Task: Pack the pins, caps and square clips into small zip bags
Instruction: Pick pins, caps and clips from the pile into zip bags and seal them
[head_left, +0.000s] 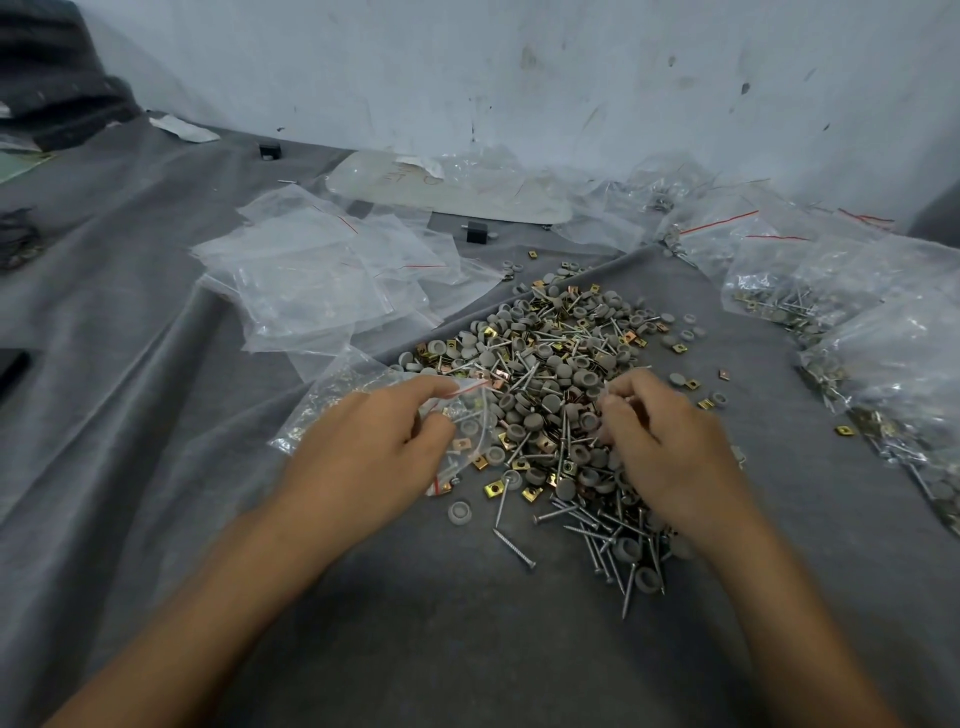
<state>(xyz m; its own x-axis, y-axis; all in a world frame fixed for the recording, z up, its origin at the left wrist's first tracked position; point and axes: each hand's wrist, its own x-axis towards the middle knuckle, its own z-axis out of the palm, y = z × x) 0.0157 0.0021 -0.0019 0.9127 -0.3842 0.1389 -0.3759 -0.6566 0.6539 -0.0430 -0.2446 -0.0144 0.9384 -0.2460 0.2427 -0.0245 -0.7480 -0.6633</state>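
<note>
Head view: the left hand (374, 447) pinches the mouth of a small zip bag (332, 395) between thumb and forefinger, the bag lying under and beyond its fingers. The right hand (670, 447) has fingers curled down into the pile (561, 358) of pins (597, 540), caps (566, 489) and square clips (492, 488) between the hands. Whether it grips any piece cannot be told.
</note>
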